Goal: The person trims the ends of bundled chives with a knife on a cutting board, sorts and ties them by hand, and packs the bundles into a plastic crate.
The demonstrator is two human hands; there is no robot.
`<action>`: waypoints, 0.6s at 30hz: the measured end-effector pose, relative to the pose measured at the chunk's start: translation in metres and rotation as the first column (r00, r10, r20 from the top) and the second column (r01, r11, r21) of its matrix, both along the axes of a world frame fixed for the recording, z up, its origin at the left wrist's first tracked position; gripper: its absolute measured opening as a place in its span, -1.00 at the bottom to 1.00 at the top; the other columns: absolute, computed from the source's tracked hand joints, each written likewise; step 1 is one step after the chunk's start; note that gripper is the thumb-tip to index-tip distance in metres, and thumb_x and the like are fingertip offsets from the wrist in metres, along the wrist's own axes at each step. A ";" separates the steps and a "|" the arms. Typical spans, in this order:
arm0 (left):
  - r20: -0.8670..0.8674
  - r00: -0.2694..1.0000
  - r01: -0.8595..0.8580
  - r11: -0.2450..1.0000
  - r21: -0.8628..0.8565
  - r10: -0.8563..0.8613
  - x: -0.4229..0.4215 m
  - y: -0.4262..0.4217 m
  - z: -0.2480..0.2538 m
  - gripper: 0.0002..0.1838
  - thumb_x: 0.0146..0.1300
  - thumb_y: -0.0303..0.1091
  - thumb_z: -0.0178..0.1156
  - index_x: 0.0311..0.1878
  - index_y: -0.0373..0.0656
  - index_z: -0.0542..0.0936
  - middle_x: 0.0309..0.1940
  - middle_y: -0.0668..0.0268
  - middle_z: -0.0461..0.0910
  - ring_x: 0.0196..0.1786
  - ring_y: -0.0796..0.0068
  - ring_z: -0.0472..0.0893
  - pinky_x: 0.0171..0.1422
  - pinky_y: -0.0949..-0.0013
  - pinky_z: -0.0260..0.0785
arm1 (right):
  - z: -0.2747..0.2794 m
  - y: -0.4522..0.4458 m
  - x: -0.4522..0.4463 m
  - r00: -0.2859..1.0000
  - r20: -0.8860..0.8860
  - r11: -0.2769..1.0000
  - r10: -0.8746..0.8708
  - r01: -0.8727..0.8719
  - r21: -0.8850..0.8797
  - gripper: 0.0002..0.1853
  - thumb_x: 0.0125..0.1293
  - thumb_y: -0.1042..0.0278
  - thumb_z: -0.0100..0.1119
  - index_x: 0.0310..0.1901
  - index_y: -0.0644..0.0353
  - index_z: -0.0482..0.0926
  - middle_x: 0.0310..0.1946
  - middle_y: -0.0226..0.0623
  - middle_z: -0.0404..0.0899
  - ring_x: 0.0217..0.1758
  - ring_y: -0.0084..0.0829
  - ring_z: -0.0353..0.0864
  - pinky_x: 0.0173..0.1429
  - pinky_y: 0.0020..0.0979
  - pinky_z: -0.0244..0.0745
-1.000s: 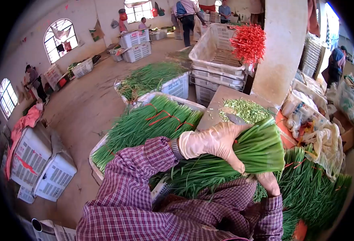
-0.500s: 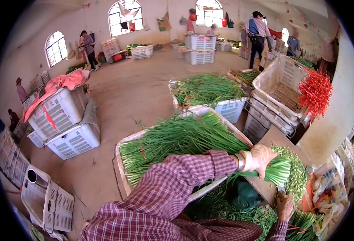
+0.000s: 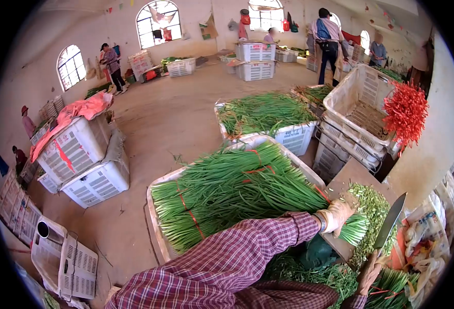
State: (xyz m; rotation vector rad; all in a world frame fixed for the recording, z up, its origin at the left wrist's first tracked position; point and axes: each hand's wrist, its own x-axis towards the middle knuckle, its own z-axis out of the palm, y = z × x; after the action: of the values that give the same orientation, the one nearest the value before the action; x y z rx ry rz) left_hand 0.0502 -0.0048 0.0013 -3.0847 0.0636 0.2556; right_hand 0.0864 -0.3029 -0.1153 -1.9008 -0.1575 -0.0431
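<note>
Head cam: thin bunch of long green stems [image 3: 354, 230] is at the flat brown board [image 3: 357, 176], with the pale-gloved left hand [image 3: 338, 215] wrapped round it. Right hand [image 3: 369, 275] is clutching a broad steel knife [image 3: 390, 221], blade angled up, next to the chopped pale-green bits [image 3: 368, 206]. Just left there's a white plastic crate [image 3: 159, 241] full of red-tied green bundles [image 3: 237, 190], and some bright red strands [image 3: 406, 117] hang past the board.

You are gripping a bunch of green stems [image 3: 354, 229] at the lower right of the frame; its pale ends are showing bundled together and pointing right, while much of its length is staying hidden. Farther right, you are holding a knife [image 3: 390, 220] upright but leaning right, its broad grey blade pointing up, apart from the bunch.
</note>
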 end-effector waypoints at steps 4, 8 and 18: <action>-0.149 0.987 -0.059 0.998 -0.027 0.054 0.001 -0.004 0.007 0.55 -0.37 0.22 0.65 0.63 -0.20 -0.07 0.26 0.05 0.52 0.31 0.08 0.53 0.40 -0.13 0.27 | 0.003 0.035 -0.045 0.992 -0.078 0.923 -0.101 0.123 0.366 -0.49 0.49 -0.23 0.07 -0.22 0.16 0.47 -0.63 -0.49 0.33 -0.62 -0.60 0.24 -0.52 -0.51 0.12; -0.021 0.998 -0.066 0.998 -0.005 0.066 -0.007 -0.014 0.012 0.61 -0.41 0.23 0.68 0.63 -0.20 -0.14 0.52 -0.07 0.19 0.59 0.02 0.17 0.62 -0.20 -0.07 | 0.013 0.065 -0.075 0.989 -0.139 0.857 -0.050 0.114 0.503 -0.49 0.52 -0.22 0.03 -0.30 0.14 0.46 -0.63 -0.48 0.35 -0.63 -0.61 0.24 -0.54 -0.50 0.10; 0.280 0.955 -0.042 0.982 -0.183 0.093 -0.044 -0.016 0.016 0.26 -0.13 0.16 0.56 0.60 -0.07 0.12 0.38 -0.08 0.33 0.42 -0.15 0.37 0.55 -0.19 0.10 | -0.016 0.060 -0.080 0.986 -0.151 0.862 -0.075 0.140 0.487 -0.54 0.50 -0.20 0.04 -0.25 0.10 0.40 -0.59 -0.48 0.36 -0.62 -0.65 0.28 -0.55 -0.56 0.11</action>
State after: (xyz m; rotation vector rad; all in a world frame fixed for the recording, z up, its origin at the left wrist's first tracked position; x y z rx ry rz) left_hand 0.0066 -0.0205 0.0171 -3.2641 -0.0335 -0.2116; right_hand 0.0066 -0.2433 -0.1309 -1.3869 0.0480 -0.0335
